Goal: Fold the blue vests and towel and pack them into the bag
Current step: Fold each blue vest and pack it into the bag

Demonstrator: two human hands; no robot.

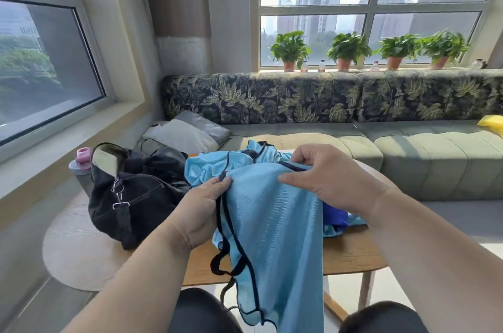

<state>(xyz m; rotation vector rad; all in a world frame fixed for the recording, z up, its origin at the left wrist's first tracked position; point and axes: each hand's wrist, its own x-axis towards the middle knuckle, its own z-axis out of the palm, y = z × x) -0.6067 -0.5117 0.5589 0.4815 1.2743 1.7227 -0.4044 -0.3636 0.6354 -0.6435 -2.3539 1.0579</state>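
Vests first: the light-blue vest (275,213) I am working on hangs from both my hands above the near edge of the wooden table (351,253), its dark-trimmed hem dangling down past the tabletop toward my knees. My left hand (200,213) pinches the trimmed edge between thumb and fingers; my right hand (324,180) has its fingers curled into the cloth at the top near a dark-edged opening. To fold it well, I judge I should find both shoulder straps, pull them level so the trim lines up, shake the slack out, then lay the cloth flat on the bare wood before halving it. More light-blue fabric (217,166) lies heaped on the table behind, with a darker blue piece (334,215) beside it under my right wrist; which is the towel I cannot tell. Just left of the heap sits the black bag (130,196), slumped on the table's left end, its mouth seemingly open. A bottle with a pink cap (83,158) stands beside it. Beyond are a green sofa (435,153) with a leaf-print back, potted plants (348,49) on the sill, and tall windows.
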